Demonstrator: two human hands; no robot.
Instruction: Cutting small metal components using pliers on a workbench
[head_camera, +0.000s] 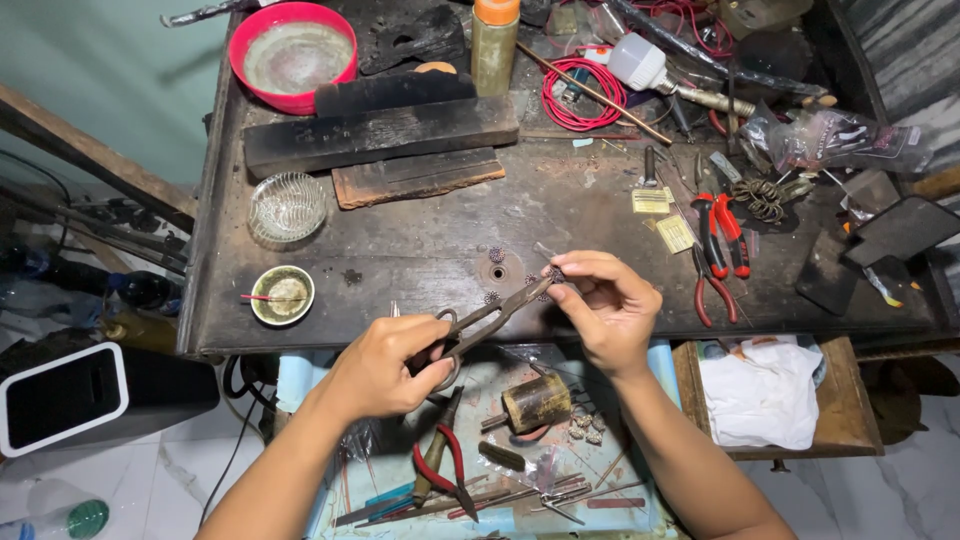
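Small round beaded metal piece (555, 273) sits pinched at the tips of the dark metal scissor-handled tongs (487, 318), held in the air just above the front edge of the dark scorched wooden worktop (420, 240). Left hand (385, 365) is closed through the tongs' finger loops, squeezing them shut. Right hand (603, 308) has thumb and fingers closed on the piece at the tong tips (exact contact partly hidden by the fingers).

Progress, as a judgement: several similar beaded pieces lie on the worktop near the round burn mark (497, 272), one more (496, 254) just behind it; a cluster of them (586, 428) lies in the tray below, beside a short brass-coloured cylinder (537, 402). So one piece in hand, others lying loose; cannot tell which are finished.

Around: red-handled pliers (722, 232) to the right on the worktop, another red-handled pair (440, 465) in the tray, small clear ribbed glass bowl (287, 207) and red plastic bowl (292, 55) to the left rear, coil of red wire (583, 95) at the back.
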